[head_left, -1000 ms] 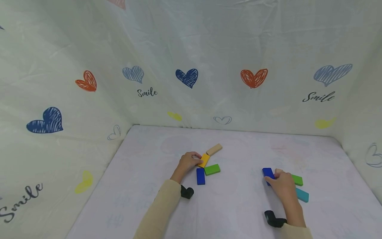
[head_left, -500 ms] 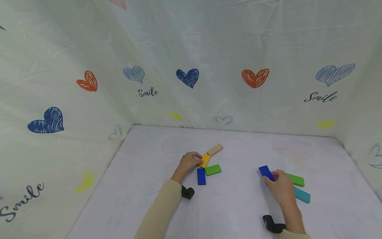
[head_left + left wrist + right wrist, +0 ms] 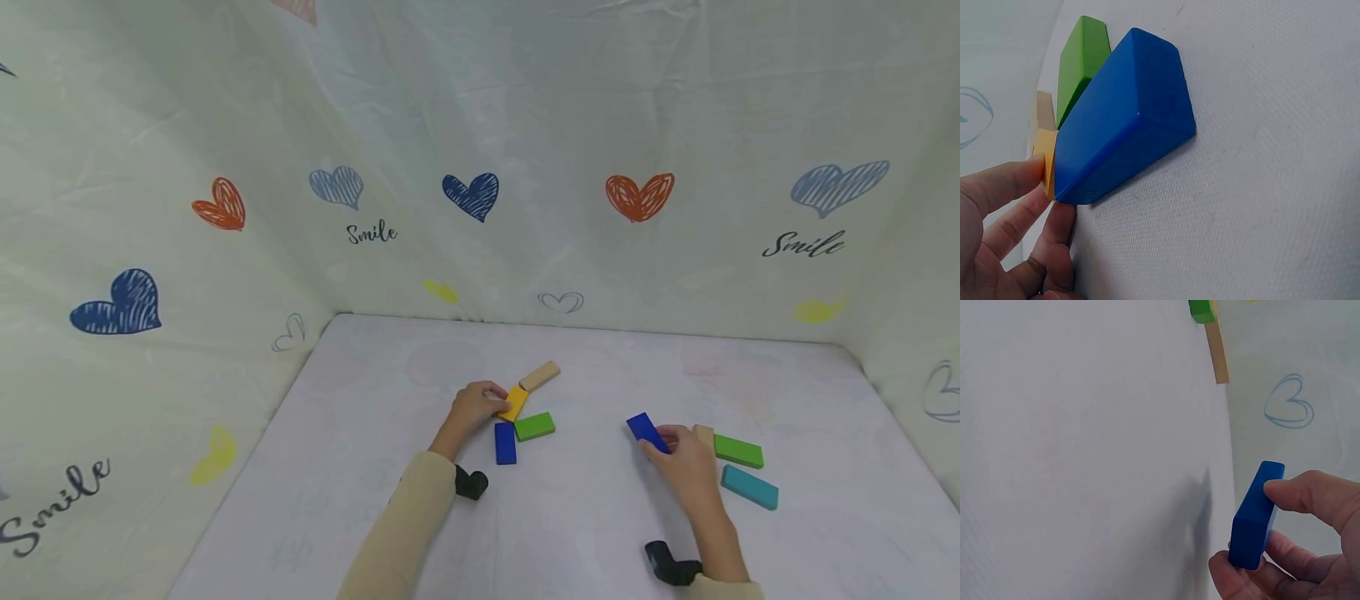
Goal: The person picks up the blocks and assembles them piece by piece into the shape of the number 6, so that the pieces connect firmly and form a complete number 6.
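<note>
Between thumb and fingertips, my right hand [image 3: 686,467] pinches a blue wooden block [image 3: 647,431], held above the table with its shadow below in the right wrist view. My left hand [image 3: 474,407] rests at the left side of a yellow block [image 3: 514,403], thumb and fingers gripping its edge. The yellow block lies in a branching figure: a natural wood block [image 3: 540,375] at its far end, a green block [image 3: 535,427] and a second blue block [image 3: 506,443] at its near end. In the left wrist view, that blue block [image 3: 1107,119] partly hides the yellow one.
On the right lie another green block [image 3: 738,451], a teal block [image 3: 750,487] and a natural wood block [image 3: 703,435] partly behind my right hand. The white-covered table [image 3: 585,517] meets a printed cloth wall [image 3: 555,250] at the back.
My right hand has lifted its blue block from beside the right-hand blocks and moved left, turning the block and uncovering more of the teal and green ones. My left hand stays put.
</note>
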`<state>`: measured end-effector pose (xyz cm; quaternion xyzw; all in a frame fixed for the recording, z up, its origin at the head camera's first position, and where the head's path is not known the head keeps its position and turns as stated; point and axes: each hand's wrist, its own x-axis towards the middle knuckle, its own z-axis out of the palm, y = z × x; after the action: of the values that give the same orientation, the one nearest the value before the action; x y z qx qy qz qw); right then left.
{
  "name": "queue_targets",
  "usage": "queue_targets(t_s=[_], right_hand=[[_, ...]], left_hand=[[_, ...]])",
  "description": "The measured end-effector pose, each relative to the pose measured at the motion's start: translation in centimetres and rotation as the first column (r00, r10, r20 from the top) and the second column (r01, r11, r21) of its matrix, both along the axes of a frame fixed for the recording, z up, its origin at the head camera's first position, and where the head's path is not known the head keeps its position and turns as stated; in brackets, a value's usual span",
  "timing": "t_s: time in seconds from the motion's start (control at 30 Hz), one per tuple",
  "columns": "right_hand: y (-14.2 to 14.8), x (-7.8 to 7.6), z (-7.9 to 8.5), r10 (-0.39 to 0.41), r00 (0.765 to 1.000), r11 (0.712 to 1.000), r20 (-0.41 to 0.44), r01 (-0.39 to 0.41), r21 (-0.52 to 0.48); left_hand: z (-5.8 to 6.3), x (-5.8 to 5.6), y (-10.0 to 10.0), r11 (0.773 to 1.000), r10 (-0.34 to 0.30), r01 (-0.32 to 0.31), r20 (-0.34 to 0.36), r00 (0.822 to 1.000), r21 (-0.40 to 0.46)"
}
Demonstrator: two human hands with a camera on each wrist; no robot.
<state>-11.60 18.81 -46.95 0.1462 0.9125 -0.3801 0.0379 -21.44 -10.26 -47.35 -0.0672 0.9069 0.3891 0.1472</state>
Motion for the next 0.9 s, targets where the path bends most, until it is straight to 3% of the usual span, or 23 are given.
queue_targets(t_s=[0.5,0.9], right_hand=[[-1.9,-0.8,-0.6,0.073,0.997,0.994,0.000,-0.073,-0.083],[-3.1,-1.8,-1.1,0.142,0.987,0.987,-0.071,-0.147,-0.070]], left_hand=[[-0.3,-0.2,0.0,1.000,0.008,-0.008,-0.001,1.000,-0.002],[-0.2,-0.1,0.2,1.000,0.018,-0.018,0.006,1.000,-0.003]])
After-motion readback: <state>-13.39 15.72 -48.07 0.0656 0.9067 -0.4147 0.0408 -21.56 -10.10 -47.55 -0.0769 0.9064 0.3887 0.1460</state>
